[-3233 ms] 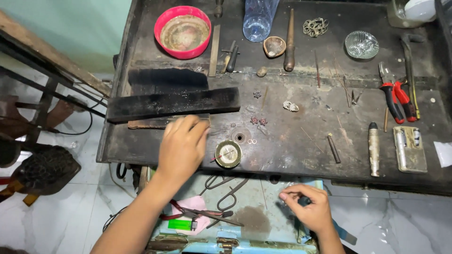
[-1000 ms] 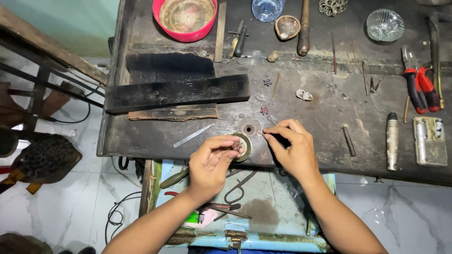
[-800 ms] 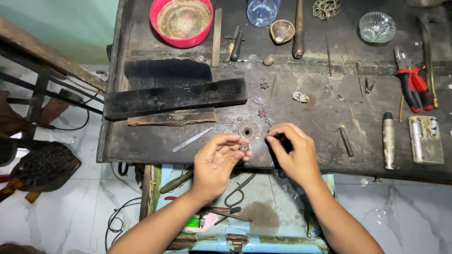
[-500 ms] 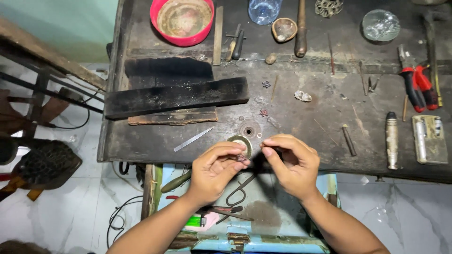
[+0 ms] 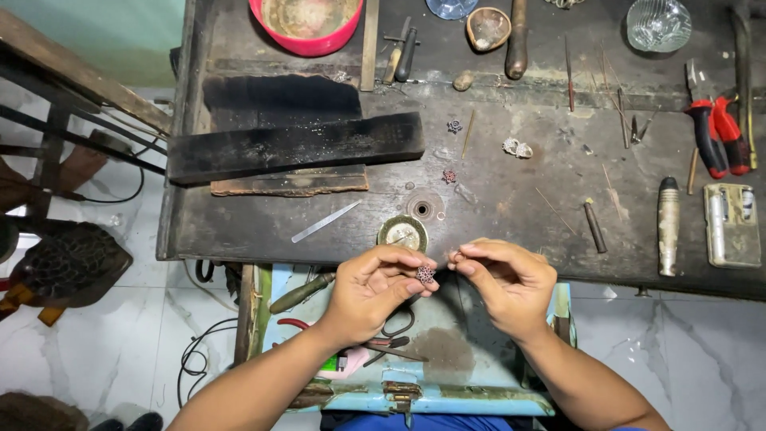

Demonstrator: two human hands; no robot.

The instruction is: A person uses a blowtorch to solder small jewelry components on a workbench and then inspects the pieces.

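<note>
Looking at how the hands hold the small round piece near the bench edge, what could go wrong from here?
1. The left hand pinches the small ornament only by fingertips, off the workbench edge; if it slips, it would likely fall into the open drawer among tools.
2. The right hand works very close; a small bump could knock it loose.

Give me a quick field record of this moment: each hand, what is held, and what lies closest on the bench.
left hand: pinches a small round dark flower-shaped ornament at its fingertips, over the bench's front edge
right hand: fingertips pinched together beside the ornament; whether they touch it or hold anything cannot be told
nearest on bench: round brass-coloured disc, just beyond the left hand's fingers
also near: thin flat metal strip, left of the disc
surface: dark worn wooden workbench
below hands: pale blue open drawer
</note>
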